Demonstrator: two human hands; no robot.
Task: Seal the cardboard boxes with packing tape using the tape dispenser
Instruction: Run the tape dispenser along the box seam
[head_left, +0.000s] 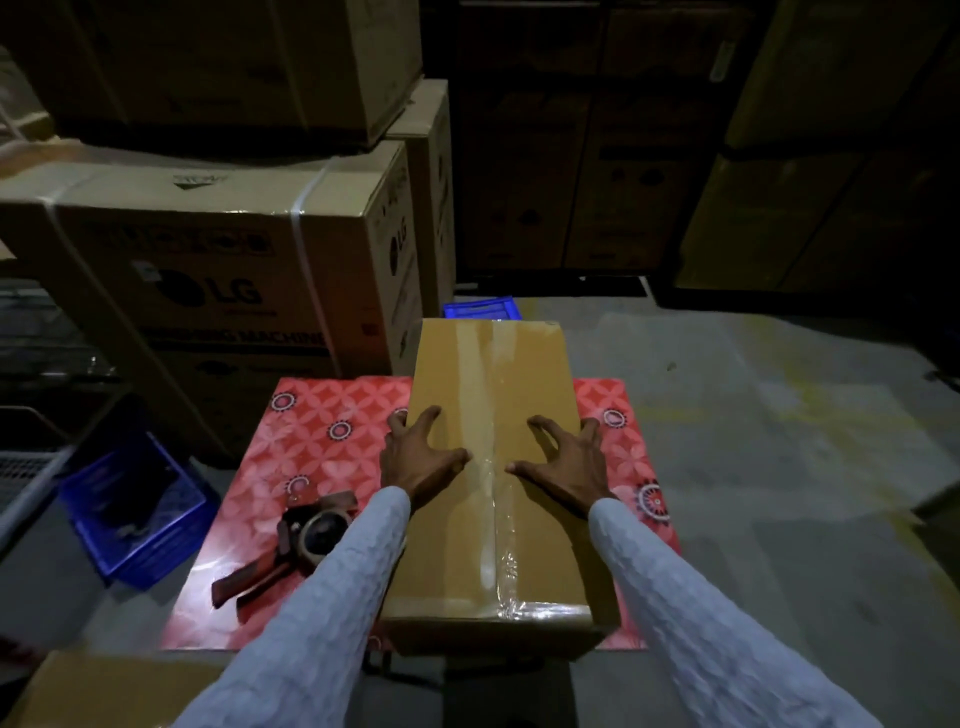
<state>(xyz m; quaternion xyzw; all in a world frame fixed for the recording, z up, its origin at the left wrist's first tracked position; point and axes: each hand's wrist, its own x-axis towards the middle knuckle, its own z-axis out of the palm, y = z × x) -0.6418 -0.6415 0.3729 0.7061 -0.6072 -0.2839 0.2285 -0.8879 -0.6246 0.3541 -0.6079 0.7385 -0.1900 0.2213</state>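
Note:
A long brown cardboard box (467, 545) lies on a red patterned table (322, 431), its far end reaching past the table's far edge. A strip of clear packing tape (493, 395) runs along its top seam and folds over the near end. My left hand (421, 457) rests on the box top left of the tape, fingers spread, with some over the left edge. My right hand (563, 462) rests spread on the top right of the tape. The red tape dispenser (306, 535) lies on the table to the left of the box, untouched.
A blue plastic crate (130, 514) sits on the floor at the left, another blue crate (483, 307) behind the box. Large stacked cartons (208, 270) stand at the back left, dark cartons at the back right. A cardboard piece (104, 691) is at the lower left.

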